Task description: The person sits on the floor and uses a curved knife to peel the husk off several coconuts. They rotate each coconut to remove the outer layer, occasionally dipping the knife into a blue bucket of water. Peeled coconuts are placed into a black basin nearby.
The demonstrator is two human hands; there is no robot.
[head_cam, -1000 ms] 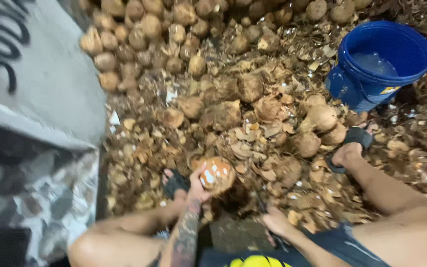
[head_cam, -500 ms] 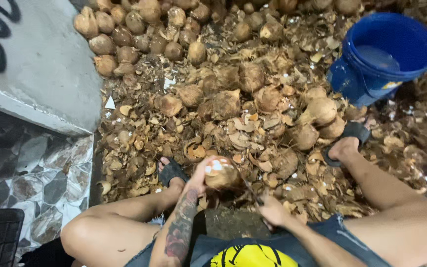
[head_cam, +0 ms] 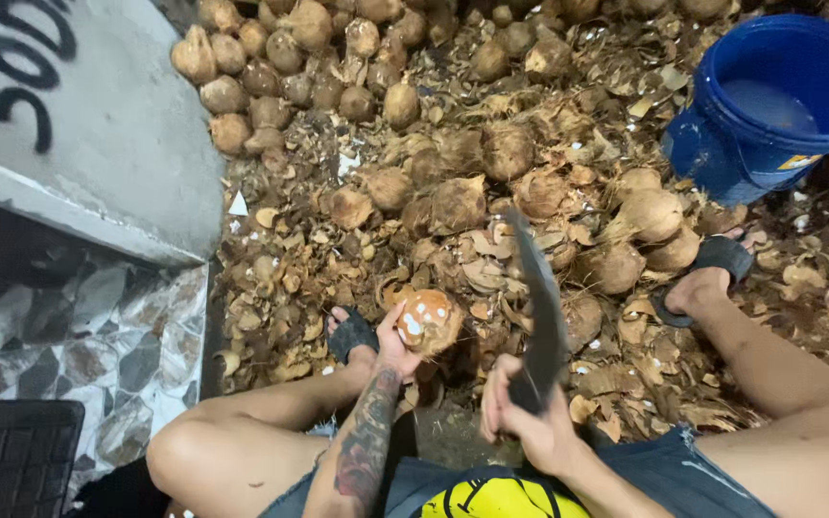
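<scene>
Your left hand (head_cam: 390, 350) cups 1 coconut (head_cam: 427, 321) from below, exposing its top | your right hand (head_cam: 530, 422) clenches the blade (head_cam: 539, 307), raised beside it.

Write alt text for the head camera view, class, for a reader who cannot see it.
A seated person's left hand holds a partly husked coconut while the right hand raises a dark blade beside it. Coconuts and husk scraps cover the ground ahead, with a blue bucket at upper right.
</scene>
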